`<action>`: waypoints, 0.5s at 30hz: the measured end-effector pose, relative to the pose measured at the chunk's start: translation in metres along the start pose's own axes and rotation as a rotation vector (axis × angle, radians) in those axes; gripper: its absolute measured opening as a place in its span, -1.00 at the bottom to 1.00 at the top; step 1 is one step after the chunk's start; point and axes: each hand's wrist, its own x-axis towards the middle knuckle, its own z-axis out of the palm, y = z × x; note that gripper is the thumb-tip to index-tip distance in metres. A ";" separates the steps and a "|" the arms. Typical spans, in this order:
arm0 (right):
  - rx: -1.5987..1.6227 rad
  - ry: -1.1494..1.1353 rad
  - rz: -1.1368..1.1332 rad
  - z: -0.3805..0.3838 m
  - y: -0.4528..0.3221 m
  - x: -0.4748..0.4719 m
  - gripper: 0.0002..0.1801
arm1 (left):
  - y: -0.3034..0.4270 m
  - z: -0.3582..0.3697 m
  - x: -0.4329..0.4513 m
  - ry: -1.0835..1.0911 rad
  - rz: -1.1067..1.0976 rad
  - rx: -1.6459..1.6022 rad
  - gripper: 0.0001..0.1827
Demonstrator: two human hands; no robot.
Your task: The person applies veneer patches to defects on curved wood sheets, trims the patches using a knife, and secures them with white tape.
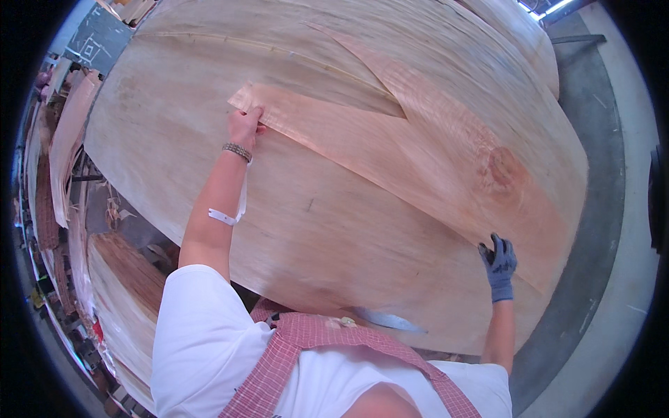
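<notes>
A reddish wood veneer sheet lies slantwise over a broad stack of paler veneer. Its far side is split into two tongues with a pointed gap between them, and a dark knot figure marks its right part. My bare left hand pinches the narrow left end of the sheet between thumb and fingers. In a grey-blue work glove with dark fingertips, my right hand is at the sheet's near edge, fingers bent and apart. Whether those fingertips press on the wood is unclear.
A thin jointed stick, apparently bamboo, lies across the stack beyond the sheet, its right end at the gap. Close to my apron is a bluish metal blade. Veneer offcuts stand at left. Grey floor borders the right side.
</notes>
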 end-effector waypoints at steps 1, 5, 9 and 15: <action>0.117 0.030 0.042 0.003 -0.024 0.022 -0.56 | 0.002 -0.001 -0.003 -0.003 0.027 0.028 -0.66; 0.601 -0.016 -0.005 -0.010 -0.160 0.135 -0.70 | 0.007 -0.008 -0.018 0.438 0.495 0.597 -0.55; 0.772 0.010 -0.364 0.009 -0.289 0.233 -0.75 | 0.015 -0.001 -0.028 0.305 0.972 0.973 -0.46; 0.280 -0.339 -0.406 0.038 -0.458 0.326 -0.78 | 0.017 -0.014 0.003 0.024 0.942 0.937 -0.63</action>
